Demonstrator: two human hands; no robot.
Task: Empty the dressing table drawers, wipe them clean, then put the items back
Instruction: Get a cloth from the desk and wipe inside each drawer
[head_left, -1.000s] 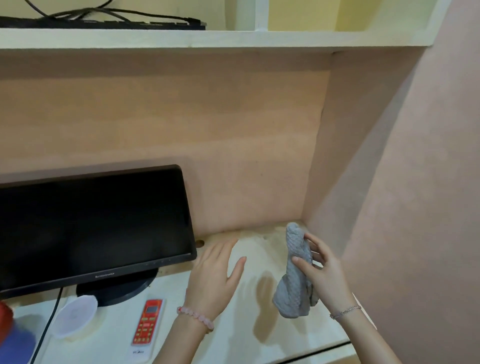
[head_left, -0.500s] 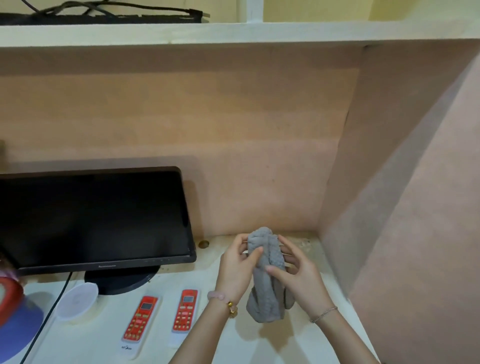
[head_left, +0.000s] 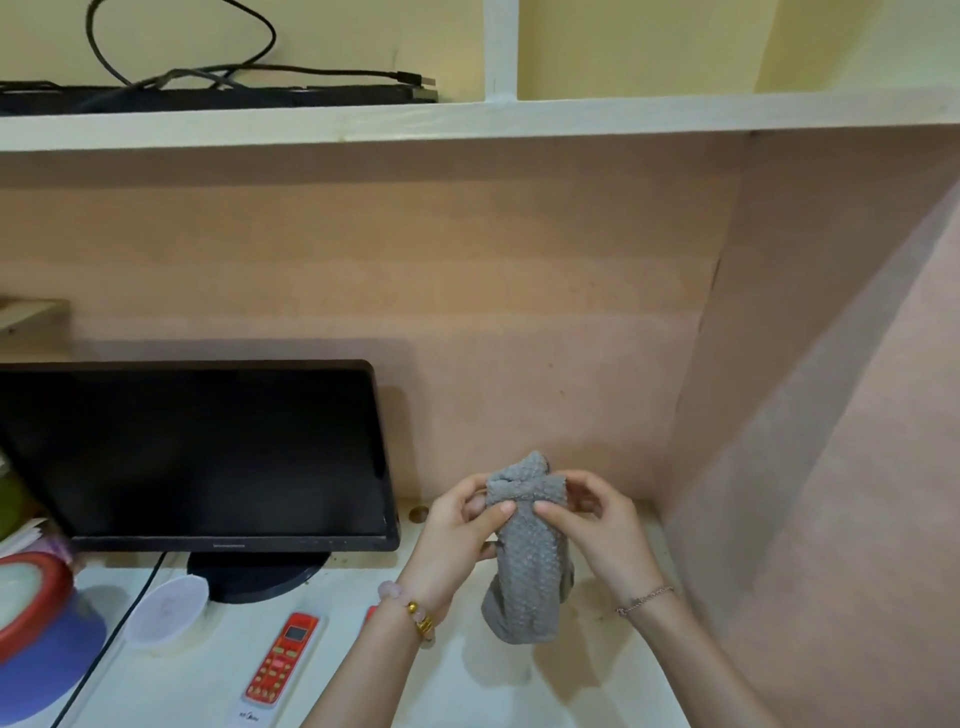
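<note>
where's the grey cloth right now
In the head view the cloth hangs right of centre, pinched at its top between the left hand and right hand, just right of the monitor.

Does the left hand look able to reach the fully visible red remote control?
Probably not at once: the left hand pinches the grey textured cloth with the right hand. The path to the red remote control looks unobstructed.

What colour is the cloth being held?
The cloth is grey, waffle-textured, in the head view.
</note>
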